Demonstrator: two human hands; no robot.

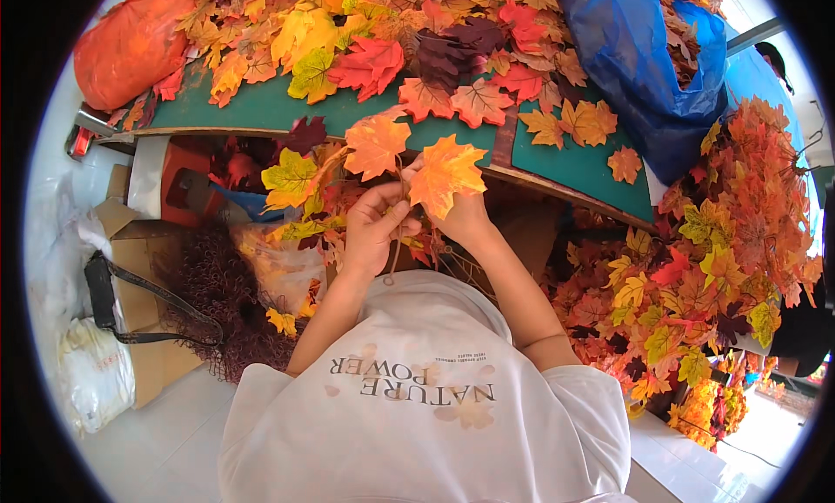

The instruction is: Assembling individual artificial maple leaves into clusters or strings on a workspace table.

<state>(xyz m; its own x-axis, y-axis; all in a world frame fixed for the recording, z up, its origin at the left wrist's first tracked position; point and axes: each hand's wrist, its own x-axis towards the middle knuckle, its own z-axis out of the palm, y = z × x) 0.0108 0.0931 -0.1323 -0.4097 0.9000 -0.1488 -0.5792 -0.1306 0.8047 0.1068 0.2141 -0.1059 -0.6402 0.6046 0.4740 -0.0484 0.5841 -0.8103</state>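
In front of my chest, my left hand (376,226) is closed in a pinch on a thin brown stem (396,258) that hangs down with a small loop at its lower end. An orange artificial maple leaf (377,146) stands at the stem's top. Close beside it, my right hand (467,220) grips the same leaf spray near the top of the stem. A yellow-orange artificial maple leaf (448,174) covers most of the right fingers. Yellow and orange leaves (291,179) show just left of my left hand.
A green-topped table (252,99) ahead bears a heap of artificial leaves (374,64). A blue bag (622,59) stands at its right and a red-orange bag (135,46) at its left. Leaf bunches (696,277) hang at right. Dark wiry stems (213,286) and a cardboard box (152,312) lie left.
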